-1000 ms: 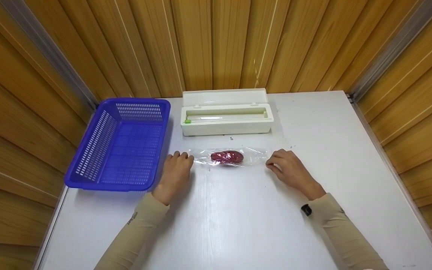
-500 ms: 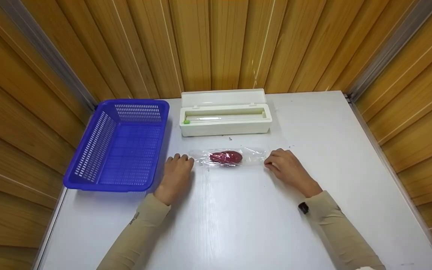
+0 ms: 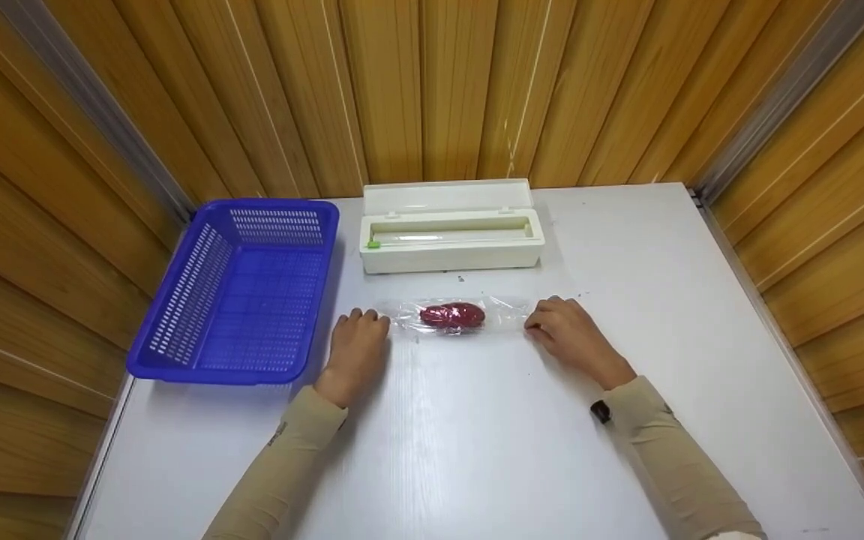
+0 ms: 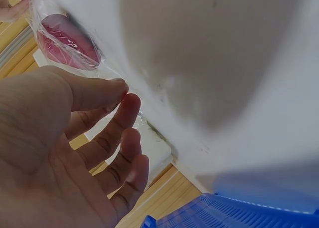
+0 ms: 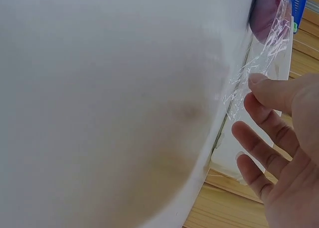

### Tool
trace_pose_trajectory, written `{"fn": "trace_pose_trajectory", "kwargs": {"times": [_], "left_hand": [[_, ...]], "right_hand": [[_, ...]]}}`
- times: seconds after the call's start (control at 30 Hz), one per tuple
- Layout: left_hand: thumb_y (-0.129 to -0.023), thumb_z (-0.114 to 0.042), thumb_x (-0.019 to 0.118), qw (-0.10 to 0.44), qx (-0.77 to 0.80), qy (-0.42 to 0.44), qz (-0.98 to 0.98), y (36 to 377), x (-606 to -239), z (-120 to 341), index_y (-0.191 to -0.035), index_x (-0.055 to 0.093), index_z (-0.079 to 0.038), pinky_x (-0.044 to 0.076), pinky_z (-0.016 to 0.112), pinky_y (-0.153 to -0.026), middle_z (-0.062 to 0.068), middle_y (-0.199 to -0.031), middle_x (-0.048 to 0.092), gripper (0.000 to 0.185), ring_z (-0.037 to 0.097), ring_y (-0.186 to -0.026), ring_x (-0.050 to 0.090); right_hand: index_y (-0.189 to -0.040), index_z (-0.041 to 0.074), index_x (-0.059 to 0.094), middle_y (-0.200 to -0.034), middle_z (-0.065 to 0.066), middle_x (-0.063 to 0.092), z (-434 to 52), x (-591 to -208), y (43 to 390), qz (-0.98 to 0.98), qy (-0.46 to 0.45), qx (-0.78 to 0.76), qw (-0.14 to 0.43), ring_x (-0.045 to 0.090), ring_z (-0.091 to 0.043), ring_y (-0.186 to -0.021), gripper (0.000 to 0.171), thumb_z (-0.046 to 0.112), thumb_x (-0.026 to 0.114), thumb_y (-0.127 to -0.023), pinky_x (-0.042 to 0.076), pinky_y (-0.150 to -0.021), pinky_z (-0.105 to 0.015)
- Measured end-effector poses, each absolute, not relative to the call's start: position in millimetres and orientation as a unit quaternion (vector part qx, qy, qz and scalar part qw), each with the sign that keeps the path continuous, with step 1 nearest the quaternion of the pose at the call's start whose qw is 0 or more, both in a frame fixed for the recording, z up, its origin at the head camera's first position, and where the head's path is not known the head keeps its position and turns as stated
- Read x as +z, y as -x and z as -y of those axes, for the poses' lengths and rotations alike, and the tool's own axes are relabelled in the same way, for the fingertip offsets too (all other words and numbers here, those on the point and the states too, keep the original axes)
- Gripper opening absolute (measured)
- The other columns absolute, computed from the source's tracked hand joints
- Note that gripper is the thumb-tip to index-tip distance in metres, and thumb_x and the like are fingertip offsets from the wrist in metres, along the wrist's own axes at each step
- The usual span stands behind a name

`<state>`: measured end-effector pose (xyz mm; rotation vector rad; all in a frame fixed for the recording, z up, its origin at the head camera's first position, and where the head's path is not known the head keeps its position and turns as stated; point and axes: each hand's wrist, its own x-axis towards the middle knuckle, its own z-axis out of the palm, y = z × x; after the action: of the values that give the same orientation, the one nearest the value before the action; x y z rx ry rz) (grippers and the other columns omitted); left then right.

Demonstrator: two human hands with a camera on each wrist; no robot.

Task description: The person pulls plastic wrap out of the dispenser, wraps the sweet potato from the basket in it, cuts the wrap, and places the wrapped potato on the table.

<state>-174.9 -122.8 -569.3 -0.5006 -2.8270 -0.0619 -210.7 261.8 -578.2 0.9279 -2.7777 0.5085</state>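
A dark red, oblong thing (image 3: pixel 453 315), rounded and glossy like a sweet potato, lies wrapped in a long strip of cling film (image 3: pixel 505 315) on the white table. My left hand (image 3: pixel 358 349) pinches the film's left end between thumb and forefinger; the left wrist view shows those tips meeting, the other fingers loosely bent. At the opposite end, my right hand (image 3: pixel 576 337) pinches the film with thumb and forefinger. Crinkled film (image 5: pixel 271 63) runs from those fingertips to the red thing in the right wrist view.
Behind the film stands a white cling film dispenser (image 3: pixel 453 257), its lid raised and a green slider (image 3: pixel 373 244) at its left end. A blue plastic basket (image 3: pixel 234 375) sits at the left, close to my left hand. Wood-look panels (image 3: pixel 454 90) wall in the table (image 3: pixel 462 450).
Both hands have drawn slightly inward, the right one leftward and the left one a little rightward, still pinching the film ends. The wrapped red thing stays in about the same place.
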Motion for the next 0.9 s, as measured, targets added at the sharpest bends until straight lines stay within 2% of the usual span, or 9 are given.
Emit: {"fn": "trace_pose_trajectory", "kwargs": {"times": [0.33, 0.67, 0.9], "left_hand": [[-0.089, 0.004, 0.066, 0.113, -0.031, 0.129, 0.985, 182, -571, 117, -0.091, 0.078, -0.005, 0.057, 0.050, -0.074, 0.014, -0.090, 0.074, 0.015, 0.035, -0.085, 0.068], [-0.092, 0.003, 0.065, 0.124, -0.028, 0.104, 0.986, 188, -576, 115, -0.091, 0.080, -0.005, 0.058, 0.050, -0.073, 0.014, -0.089, 0.075, 0.017, 0.036, -0.086, 0.070], [-0.091, 0.003, 0.066, 0.124, -0.039, 0.101, 0.986, 189, -576, 114, -0.090, 0.079, -0.002, 0.059, 0.052, -0.072, 0.016, -0.087, 0.074, 0.015, 0.037, -0.085, 0.070]], "right_hand": [[-0.098, 0.011, 0.083, -0.097, -0.004, 0.076, -259, -581, 216, 0.939, -0.300, 0.150, 0.075, 0.068, -0.026, -0.092, 0.004, 0.011, 0.080, -0.095, 0.049, -0.075, -0.040], [-0.097, 0.010, 0.084, -0.093, -0.006, 0.076, -254, -583, 220, 0.941, -0.286, 0.154, 0.094, 0.066, -0.027, -0.086, 0.005, 0.007, 0.080, -0.094, 0.045, -0.070, -0.037], [-0.098, 0.008, 0.084, -0.095, -0.007, 0.076, -253, -583, 223, 0.947, -0.266, 0.161, 0.077, 0.068, -0.028, -0.089, 0.005, 0.009, 0.080, -0.094, 0.048, -0.072, -0.040]]}}
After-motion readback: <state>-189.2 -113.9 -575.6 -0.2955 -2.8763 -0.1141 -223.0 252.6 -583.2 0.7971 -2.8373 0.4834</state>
